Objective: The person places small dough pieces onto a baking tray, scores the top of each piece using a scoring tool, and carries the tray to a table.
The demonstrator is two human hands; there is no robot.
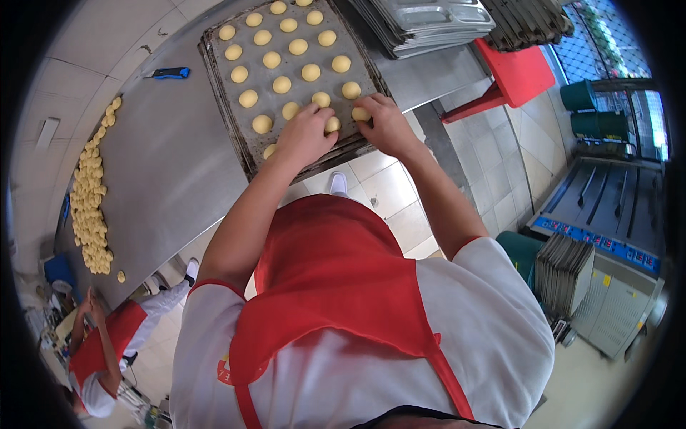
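Note:
Rows of round yellow dough balls [311, 72] sit spaced apart on a dark, worn baking tray [300, 100]. My left hand [307, 136] rests at the tray's near side, its fingers curled around a dough ball [331, 125]. Close to the tray's near right corner, my right hand [389, 127] has its thumb and fingers closed on another dough ball [360, 114]. Both balls are low over the tray, and whether they touch it is hard to make out. One more dough ball [269, 151] is partly hidden by my left forearm.
A long heap of dough pieces [89, 204] lies along the left of the metal table [168, 157]. A blue-handled cutter [170, 73] is beyond it. Stacked metal trays [436, 25] and a red stool [518, 75] stand right. A co-worker [107, 343] works at lower left.

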